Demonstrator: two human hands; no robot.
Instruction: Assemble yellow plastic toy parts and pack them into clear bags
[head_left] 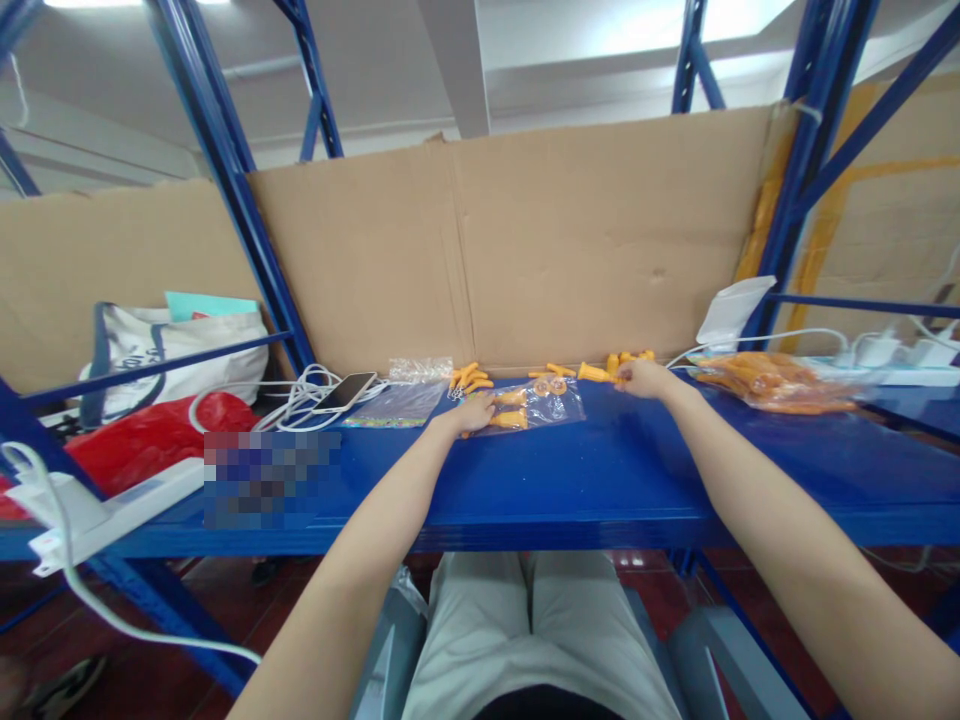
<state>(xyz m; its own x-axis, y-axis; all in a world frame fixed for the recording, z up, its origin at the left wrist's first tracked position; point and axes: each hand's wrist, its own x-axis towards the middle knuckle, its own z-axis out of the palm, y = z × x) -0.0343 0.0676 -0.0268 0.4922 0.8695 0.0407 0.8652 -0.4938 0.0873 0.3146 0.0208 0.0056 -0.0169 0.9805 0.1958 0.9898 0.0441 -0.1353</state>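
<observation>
Blue shelf (585, 470), cardboard wall (570, 250) behind. Centre frame: left hand (474, 412) on edge of clear bag (544, 402), grip unclear. Just right: right hand (645, 378), fingertips pinched on orange piece (595, 374). Phone (345, 391) left of centre.

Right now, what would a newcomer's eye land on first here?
Bright orange pieces lie scattered along the back of the blue shelf, against a wide cardboard sheet. The right hand pinches one orange piece, while the left hand rests on a clear bag holding more. Further right lies a fuller bag, and at far left a red bag.
</observation>
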